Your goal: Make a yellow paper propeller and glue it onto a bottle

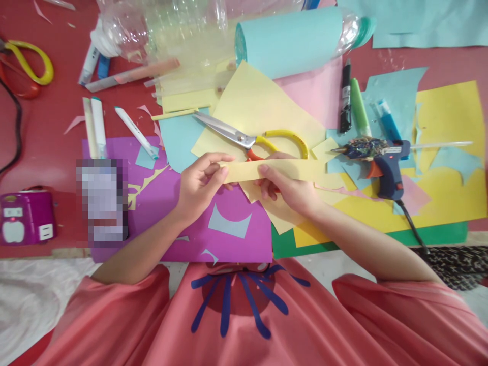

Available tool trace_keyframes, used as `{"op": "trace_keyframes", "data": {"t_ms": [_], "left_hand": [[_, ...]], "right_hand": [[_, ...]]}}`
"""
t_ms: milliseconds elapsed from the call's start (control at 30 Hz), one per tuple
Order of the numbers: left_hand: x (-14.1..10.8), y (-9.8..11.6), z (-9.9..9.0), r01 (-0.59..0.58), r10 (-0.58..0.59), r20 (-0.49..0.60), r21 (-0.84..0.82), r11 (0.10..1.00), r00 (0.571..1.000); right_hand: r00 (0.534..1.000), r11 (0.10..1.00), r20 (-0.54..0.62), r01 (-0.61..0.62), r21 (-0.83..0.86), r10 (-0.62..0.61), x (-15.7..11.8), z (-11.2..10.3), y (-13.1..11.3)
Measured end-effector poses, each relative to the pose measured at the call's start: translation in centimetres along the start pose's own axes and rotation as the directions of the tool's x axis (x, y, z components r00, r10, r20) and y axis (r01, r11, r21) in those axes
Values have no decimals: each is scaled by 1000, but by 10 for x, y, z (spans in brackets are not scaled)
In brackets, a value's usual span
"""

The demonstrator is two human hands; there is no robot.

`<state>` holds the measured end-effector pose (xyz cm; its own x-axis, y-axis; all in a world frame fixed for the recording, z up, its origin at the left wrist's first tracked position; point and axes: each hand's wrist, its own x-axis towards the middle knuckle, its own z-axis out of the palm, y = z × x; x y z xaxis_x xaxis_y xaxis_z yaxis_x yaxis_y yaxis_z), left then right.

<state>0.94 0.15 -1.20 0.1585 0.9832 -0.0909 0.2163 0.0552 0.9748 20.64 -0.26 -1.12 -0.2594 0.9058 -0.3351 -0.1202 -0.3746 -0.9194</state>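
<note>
Table: red (57, 152), under all else. 
Purple sheet (152, 229): flat along the near edge, beneath the left forearm. 
Bright yellow sheet (450, 198): flat, at right. 
Clear plastic bottle (129, 30): on its side, far edge. 
Wrapped bottle (293, 40): light blue paper around the body, green cap, lying on its side. 
Cream sheet (259, 107): set cornerwise beyond the hands. 
Scissors (241, 137): on the cream sheet, blades toward the left, yellow and orange handles just beyond the strip, partly hidden. 
Glue gun (392, 168): navy, orange trigger, on its side, nozzle toward the right hand, well apart from the left. 
Right hand (285, 183): forearm slanting in from the lower right; thumb laid on the strip near its middle, fingers curled beneath; gripping it. 
Left hand (200, 183): forearm slanting in from the lower left; thumb and fingers pinching the strip's left end. 
Cream paper strip (244, 171): between the two hands, near level, spanning left to right; runs past the right thumb, its right end hard to tell against the cream pieces behind. 
White marker (135, 129): beyond the left hand. 
Black pen (345, 96): beyond the glue gun.
</note>
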Motion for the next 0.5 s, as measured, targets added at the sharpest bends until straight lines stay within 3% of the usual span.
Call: {"op": "trace_keyframes", "data": {"t_ms": [500], "left_hand": [[2, -10, 0, -159, 161, -55, 30, 987, 985]], "right_hand": [[1000, 1000, -8, -5, 21, 5, 0, -1, -1]]}}
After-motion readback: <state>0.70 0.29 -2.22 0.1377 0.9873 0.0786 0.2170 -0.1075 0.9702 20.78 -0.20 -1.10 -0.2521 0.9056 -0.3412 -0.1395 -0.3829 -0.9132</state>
